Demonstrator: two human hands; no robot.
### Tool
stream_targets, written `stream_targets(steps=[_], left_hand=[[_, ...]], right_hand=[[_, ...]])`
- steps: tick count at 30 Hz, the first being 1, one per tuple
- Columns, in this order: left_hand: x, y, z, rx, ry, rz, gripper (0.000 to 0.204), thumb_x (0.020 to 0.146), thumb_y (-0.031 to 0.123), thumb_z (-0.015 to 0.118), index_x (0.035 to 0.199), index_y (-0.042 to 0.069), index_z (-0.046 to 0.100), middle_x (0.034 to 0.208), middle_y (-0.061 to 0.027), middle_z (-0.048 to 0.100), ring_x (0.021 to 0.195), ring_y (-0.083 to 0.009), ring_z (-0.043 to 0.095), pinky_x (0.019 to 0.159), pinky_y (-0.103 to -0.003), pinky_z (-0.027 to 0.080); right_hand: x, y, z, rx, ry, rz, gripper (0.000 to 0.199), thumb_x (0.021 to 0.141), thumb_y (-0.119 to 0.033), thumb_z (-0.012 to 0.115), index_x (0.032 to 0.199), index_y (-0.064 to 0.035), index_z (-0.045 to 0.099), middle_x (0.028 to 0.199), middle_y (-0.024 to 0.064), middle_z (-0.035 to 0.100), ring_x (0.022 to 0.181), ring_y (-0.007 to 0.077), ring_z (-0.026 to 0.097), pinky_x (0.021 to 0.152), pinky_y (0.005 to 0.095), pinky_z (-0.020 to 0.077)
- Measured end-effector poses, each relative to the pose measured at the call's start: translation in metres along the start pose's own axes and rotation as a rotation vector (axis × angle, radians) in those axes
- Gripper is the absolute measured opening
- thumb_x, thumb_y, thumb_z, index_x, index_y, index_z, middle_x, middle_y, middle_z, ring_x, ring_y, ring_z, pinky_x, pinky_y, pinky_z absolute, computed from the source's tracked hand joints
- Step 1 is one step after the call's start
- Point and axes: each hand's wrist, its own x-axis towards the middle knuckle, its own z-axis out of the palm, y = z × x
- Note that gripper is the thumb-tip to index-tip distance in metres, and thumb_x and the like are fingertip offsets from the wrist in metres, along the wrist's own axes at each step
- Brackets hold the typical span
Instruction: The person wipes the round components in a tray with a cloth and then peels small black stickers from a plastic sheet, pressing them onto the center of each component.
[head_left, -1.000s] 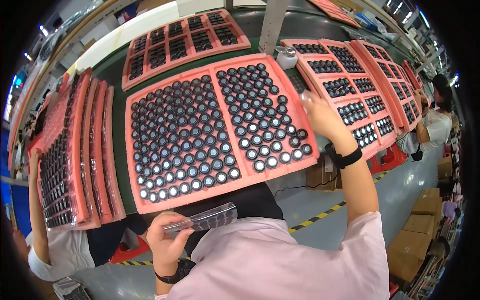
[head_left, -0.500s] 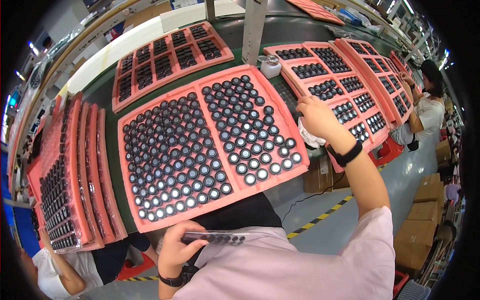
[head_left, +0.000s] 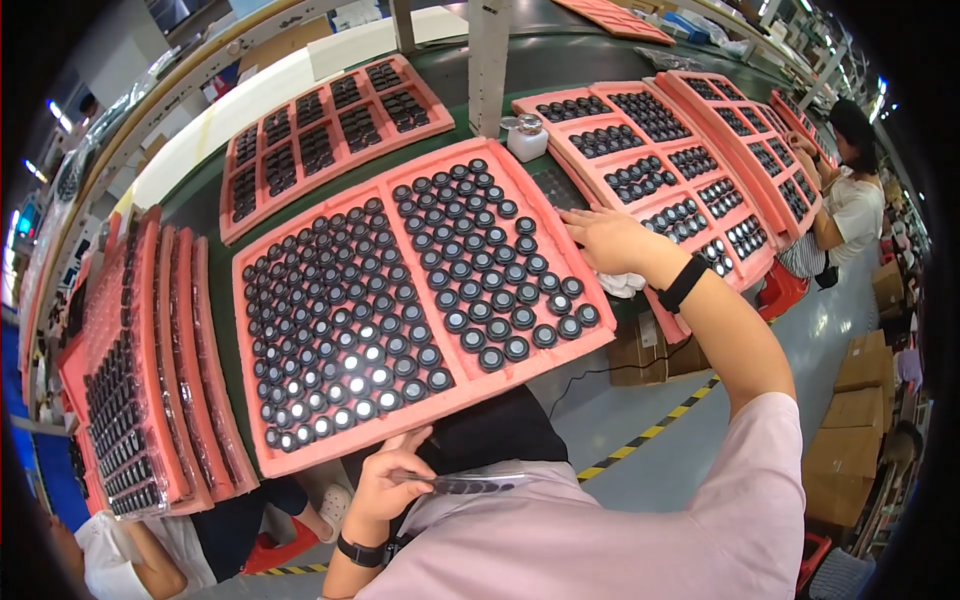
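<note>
Stacked pink trays (head_left: 150,390) stood on edge at the left. The left hand (head_left: 385,490), fingers closed, gripped a clear flat strip (head_left: 465,484) just below the big pink foam tray (head_left: 300,445) of round black caps (head_left: 400,290). The right hand (head_left: 605,240), fingers spread flat, rested on the tray's right edge, over a white cloth (head_left: 622,284).

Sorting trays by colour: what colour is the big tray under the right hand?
Salmon pink tray, head view.
</note>
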Motion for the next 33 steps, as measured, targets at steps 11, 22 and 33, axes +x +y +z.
stream_targets(steps=[11, 22, 33], left_hand=[[0.019, 0.036, 0.004, -0.049, 0.102, 0.232, 0.025, 0.079, 0.026, 0.090, 0.081, 0.006, 0.074, 0.152, -0.0408, 0.040, 0.148, -0.0523, 0.035, 0.123, -0.059, 0.025], [0.029, 0.040, 0.007, -0.076, 0.162, 0.236, 0.028, 0.079, 0.028, 0.089, 0.074, 0.007, 0.071, 0.152, -0.0437, 0.037, 0.148, -0.0553, 0.032, 0.123, -0.062, 0.025], [0.028, 0.038, 0.004, -0.094, 0.123, 0.215, 0.029, 0.076, 0.029, 0.091, 0.079, 0.005, 0.074, 0.152, -0.0433, 0.038, 0.148, -0.0552, 0.034, 0.122, -0.063, 0.025]], right_hand=[[-0.019, -0.010, -0.011, 0.008, 0.117, -0.452, 0.059, 0.089, -0.038, 0.068, 0.140, -0.0105, 0.059, 0.145, 0.0125, 0.060, 0.141, 0.0334, 0.049, 0.121, 0.0470, 0.0341], [-0.029, -0.059, 0.004, 0.422, 0.004, -0.535, 0.048, 0.083, -0.013, 0.070, 0.130, -0.0061, 0.066, 0.139, 0.0143, 0.062, 0.133, 0.0382, 0.053, 0.112, 0.0452, 0.0452], [-0.057, -0.137, 0.027, 0.139, 0.237, -0.758, 0.045, 0.081, -0.020, 0.073, 0.122, -0.0042, 0.068, 0.139, 0.0089, 0.061, 0.125, 0.0334, 0.059, 0.097, 0.0442, 0.0535]])
